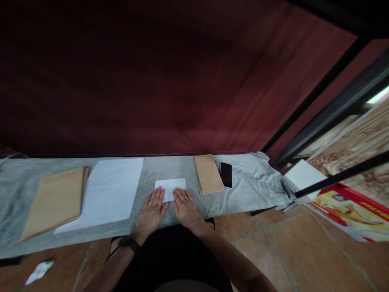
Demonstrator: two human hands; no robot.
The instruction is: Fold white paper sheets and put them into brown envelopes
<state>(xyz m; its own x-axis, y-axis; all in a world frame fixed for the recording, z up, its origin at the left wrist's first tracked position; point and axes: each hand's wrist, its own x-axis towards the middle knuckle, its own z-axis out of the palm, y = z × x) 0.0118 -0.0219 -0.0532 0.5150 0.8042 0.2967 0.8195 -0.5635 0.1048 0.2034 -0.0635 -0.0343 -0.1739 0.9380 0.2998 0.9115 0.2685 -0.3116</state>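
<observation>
No legible text anywhere. Faint reddish marking on the large brown envelope [54,200]: too blurred to read. Printed red-and-yellow box [349,209] at right carries a small bluish label, also unreadable. Phone [225,174] screen dark.

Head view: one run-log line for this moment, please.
left hand flat on folded white paper | right hand flat on it too | grey cloth beneath

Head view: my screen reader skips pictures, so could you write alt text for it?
Both hands, left hand and right hand, press flat on a small folded white paper on a grey cloth. Brown envelopes, a phone and a white sheet lie alongside.
</observation>
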